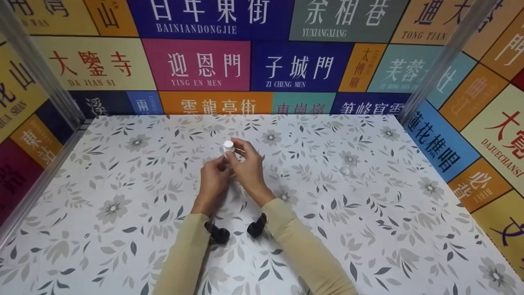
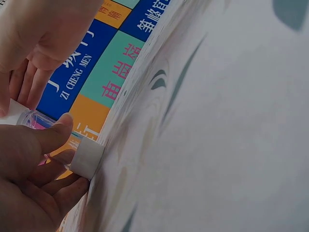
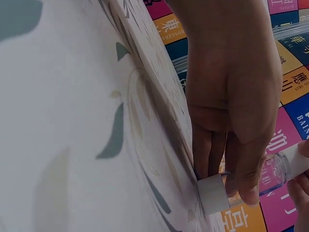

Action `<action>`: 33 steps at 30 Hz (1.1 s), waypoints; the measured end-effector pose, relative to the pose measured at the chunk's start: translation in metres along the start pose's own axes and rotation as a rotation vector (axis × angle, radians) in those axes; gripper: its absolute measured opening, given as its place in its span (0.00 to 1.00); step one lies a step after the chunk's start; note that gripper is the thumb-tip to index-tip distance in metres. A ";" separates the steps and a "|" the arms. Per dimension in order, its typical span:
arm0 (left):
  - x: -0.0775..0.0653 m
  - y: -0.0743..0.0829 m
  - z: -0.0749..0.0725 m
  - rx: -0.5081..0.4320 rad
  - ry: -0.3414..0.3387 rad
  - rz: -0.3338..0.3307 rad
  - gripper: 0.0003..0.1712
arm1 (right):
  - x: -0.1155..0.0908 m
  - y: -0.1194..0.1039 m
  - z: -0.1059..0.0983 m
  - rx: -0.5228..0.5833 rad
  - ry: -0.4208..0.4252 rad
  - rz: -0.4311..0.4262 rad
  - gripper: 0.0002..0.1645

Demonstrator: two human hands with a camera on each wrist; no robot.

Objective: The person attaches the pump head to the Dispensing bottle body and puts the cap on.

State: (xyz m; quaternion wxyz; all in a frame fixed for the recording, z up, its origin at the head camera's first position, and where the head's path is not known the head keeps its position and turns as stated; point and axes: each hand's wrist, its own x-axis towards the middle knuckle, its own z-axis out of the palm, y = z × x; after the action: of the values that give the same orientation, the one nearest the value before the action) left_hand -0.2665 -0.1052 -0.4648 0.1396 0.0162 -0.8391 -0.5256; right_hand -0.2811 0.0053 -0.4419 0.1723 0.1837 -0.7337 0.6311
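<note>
A small clear bottle (image 3: pixel 274 174) stands between both hands, with a white piece at each end. My left hand (image 1: pixel 214 178) grips its lower body, thumb on one side and fingers on the other. The lower white end (image 2: pixel 88 157) is right at the tabletop. Up at the other end, my right hand (image 1: pixel 250 167) pinches the white cap (image 1: pixel 229 145) between thumb and fingers. Most of the clear body is hidden by the hands in the head view, but shows in both wrist views.
A small transparent round thing (image 1: pixel 346 170) lies to the right on the leaf-patterned tabletop (image 1: pixel 135 250). Colourful panels with lettering (image 1: pixel 196 65) rise behind and at both sides, with clear corner posts (image 1: pixel 438 61). A black wrist camera (image 1: pixel 221 234) sits under each sleeve cuff.
</note>
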 end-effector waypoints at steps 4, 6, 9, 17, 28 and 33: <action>0.000 0.001 0.000 -0.012 -0.008 -0.017 0.11 | 0.001 0.001 0.000 -0.036 0.004 -0.022 0.24; 0.000 0.001 0.000 -0.020 -0.010 -0.020 0.12 | 0.001 0.000 0.000 -0.043 0.005 -0.032 0.25; -0.001 0.002 -0.001 -0.034 -0.016 -0.033 0.13 | 0.001 0.000 0.000 -0.041 -0.001 -0.032 0.25; 0.000 0.000 0.000 0.003 -0.007 -0.029 0.09 | 0.001 0.001 0.000 -0.067 0.002 -0.038 0.21; 0.000 -0.001 0.001 0.009 0.011 -0.006 0.10 | 0.001 -0.001 -0.002 -0.052 0.007 -0.048 0.22; 0.000 -0.001 0.002 0.000 0.009 -0.010 0.08 | 0.000 0.000 -0.002 -0.037 0.003 -0.066 0.19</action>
State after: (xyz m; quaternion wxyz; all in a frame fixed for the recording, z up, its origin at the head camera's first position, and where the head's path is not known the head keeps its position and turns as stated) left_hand -0.2669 -0.1040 -0.4660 0.1407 0.0229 -0.8382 -0.5264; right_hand -0.2810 0.0071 -0.4412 0.1974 0.2036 -0.7386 0.6116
